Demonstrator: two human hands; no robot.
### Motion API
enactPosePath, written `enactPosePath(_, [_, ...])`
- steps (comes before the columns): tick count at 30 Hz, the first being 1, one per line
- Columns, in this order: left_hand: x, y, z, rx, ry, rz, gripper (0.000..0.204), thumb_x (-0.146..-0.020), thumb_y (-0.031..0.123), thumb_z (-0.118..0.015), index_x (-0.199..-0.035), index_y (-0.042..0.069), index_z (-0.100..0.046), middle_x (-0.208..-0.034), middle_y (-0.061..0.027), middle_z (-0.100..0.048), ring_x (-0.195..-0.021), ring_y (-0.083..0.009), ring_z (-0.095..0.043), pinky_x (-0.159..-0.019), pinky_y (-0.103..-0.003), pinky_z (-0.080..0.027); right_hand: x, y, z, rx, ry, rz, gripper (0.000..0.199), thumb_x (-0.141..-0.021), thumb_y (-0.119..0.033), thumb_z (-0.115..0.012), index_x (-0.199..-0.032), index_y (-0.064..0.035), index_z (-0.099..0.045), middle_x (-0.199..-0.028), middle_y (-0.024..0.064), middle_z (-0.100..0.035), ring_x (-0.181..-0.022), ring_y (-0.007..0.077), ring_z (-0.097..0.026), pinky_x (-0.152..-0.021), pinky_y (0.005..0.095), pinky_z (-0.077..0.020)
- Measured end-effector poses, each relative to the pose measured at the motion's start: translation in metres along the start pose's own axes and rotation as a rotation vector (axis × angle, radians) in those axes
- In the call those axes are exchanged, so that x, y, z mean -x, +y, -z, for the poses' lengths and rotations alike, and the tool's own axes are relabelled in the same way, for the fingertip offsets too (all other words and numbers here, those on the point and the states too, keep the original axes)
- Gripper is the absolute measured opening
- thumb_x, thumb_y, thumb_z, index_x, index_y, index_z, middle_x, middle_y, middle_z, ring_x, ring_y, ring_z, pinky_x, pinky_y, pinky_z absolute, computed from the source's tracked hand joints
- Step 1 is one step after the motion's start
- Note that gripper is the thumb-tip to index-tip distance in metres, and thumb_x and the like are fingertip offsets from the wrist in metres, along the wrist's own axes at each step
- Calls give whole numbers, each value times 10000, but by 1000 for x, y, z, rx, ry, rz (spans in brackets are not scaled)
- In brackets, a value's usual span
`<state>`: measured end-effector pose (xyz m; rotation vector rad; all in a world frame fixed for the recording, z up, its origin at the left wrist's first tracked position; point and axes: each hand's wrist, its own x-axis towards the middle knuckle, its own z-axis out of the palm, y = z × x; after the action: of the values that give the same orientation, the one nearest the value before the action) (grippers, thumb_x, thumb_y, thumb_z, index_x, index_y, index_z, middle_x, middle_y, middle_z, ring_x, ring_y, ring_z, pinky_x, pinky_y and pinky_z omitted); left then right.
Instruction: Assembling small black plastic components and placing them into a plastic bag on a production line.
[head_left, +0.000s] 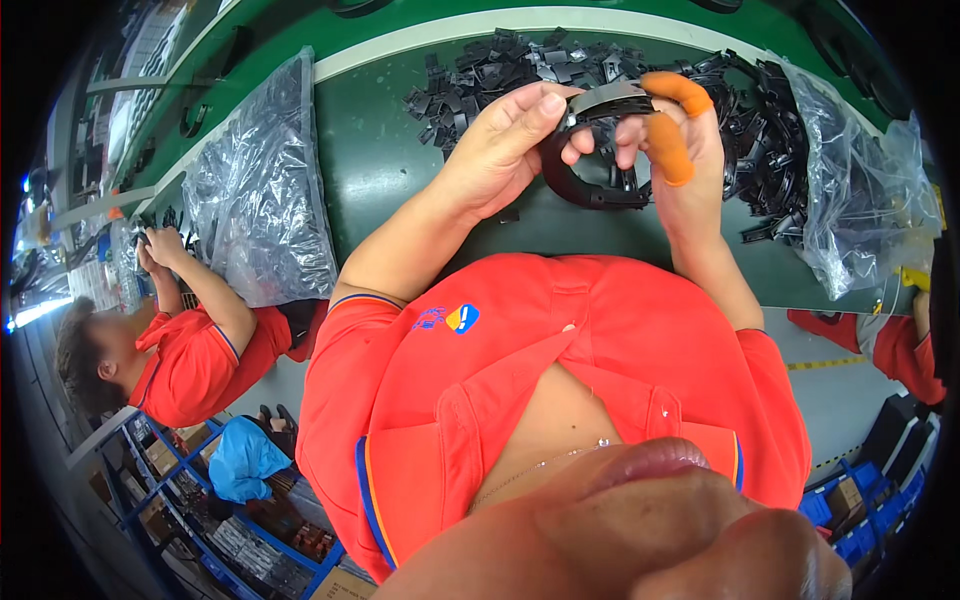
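Above the green table I hold up a curved black plastic headband (592, 193), a ring-like band with a shiny strip along its top. My left hand (510, 150) grips its left side between thumb and fingers. My right hand (690, 150) is closed round the right side of the band, orange finger cots (671, 150) on two of its fingers. Behind the band lies a heap of small black plastic clips (480, 85). More curved black parts (780, 130) are piled to the right of my right hand.
Clear plastic bags lie on the table at the left (265, 190) and the right (850, 190). A co-worker in a red shirt (205, 365) works at the far left; another red sleeve (900, 350) shows at the right. Blue racks with boxes (240, 540) stand behind me.
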<state>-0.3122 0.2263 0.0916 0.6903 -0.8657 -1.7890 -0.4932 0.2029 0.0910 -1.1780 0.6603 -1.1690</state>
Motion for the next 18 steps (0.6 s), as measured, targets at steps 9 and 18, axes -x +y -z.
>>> enactPosePath(9, [-1,1,-1,-13,4,42,370,-903,361,-520,-1058,25,-540,-788,-24,-573,-703,-82,-496,-675,-215,-424,-5,1,3,-137,-21,-206,482,-940,-390,-396,-1160,23,-511,-966,115,-604,-789,151,-574,-711,253,-452])
enactPosePath(18, [1,1,-1,7,33,54,316,-922,307,-499,-1047,21,-543,-798,-38,-587,-713,-92,-515,-697,-229,-434,4,7,12,185,218,182,181,-856,-71,-585,-988,45,-630,-959,78,-650,-826,92,-581,-748,218,-460])
